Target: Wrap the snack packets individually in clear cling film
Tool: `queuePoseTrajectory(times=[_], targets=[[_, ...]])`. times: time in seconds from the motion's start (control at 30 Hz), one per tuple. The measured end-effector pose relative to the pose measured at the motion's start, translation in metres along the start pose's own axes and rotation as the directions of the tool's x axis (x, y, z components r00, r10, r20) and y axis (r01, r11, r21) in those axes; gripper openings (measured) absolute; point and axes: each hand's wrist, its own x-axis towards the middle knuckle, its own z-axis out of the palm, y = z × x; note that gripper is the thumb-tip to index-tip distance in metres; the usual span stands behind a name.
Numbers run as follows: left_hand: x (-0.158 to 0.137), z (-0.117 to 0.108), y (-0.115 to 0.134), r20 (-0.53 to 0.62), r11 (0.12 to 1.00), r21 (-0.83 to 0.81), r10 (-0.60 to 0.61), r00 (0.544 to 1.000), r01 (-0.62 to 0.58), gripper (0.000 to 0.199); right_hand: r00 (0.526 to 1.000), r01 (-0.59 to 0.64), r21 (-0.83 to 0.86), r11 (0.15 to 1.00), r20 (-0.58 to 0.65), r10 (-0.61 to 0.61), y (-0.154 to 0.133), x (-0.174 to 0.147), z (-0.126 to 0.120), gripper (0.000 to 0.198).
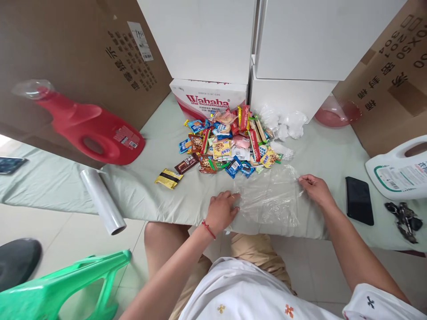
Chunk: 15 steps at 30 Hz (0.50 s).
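A clear plastic bag [270,202] lies spread flat at the front of the cloth-covered table. My right hand [315,189] pinches its upper right edge between thumb and fingers. At the bag's left edge, my left hand [222,211] has its fingers curled and closed on the film. Just behind the bag is a heap of wrapped snacks [222,149] in many colours. A yellow packet with a black band [169,178] and a dark brown packet [186,164] lie at the heap's left.
Left are a red jug [96,129] and a plastic film roll [103,202]. White boxes [290,98] and a Wahaha carton [210,95] stand behind. Right are a black phone [359,201], keys [404,221] and a white jug [400,171]. A green stool [66,284] stands below left.
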Motion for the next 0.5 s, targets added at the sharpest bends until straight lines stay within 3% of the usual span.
queuePoseTrajectory(times=[0.1,0.2,0.27,0.3,0.37,0.43,0.5], targets=[[0.003,-0.007,-0.003,0.079,0.998,0.046,0.026,0.997,-0.030,0.050,0.976,0.080,-0.273,0.959,-0.176,-0.131,-0.013,0.003,-0.011,0.029],[0.008,-0.011,-0.004,0.111,0.999,0.046,0.023,0.994,-0.028,0.049,0.825,0.301,-0.483,0.822,-0.300,-0.478,-0.046,-0.025,-0.003,0.030],[0.011,-0.013,-0.004,0.110,1.000,0.022,0.009,0.994,-0.011,0.045,0.731,0.541,-0.470,0.698,-0.147,-0.666,-0.068,-0.058,0.018,0.023],[0.013,-0.013,-0.004,0.105,1.000,0.002,0.005,0.994,-0.005,0.043,0.696,0.658,-0.430,0.619,0.033,-0.717,-0.077,-0.075,0.032,0.022],[0.016,-0.014,-0.003,0.099,0.999,-0.050,-0.012,0.995,0.017,0.040,0.620,0.781,-0.346,0.520,0.332,-0.710,-0.089,-0.104,0.060,0.022],[0.018,-0.014,0.000,0.101,0.995,-0.082,-0.048,0.994,0.056,0.040,0.605,0.795,-0.336,0.504,0.402,-0.687,-0.092,-0.122,0.082,0.024],[0.020,-0.013,0.006,0.095,0.992,-0.061,-0.104,0.990,0.110,0.040,0.634,0.769,-0.359,0.528,0.332,-0.698,-0.088,-0.129,0.092,0.029]])
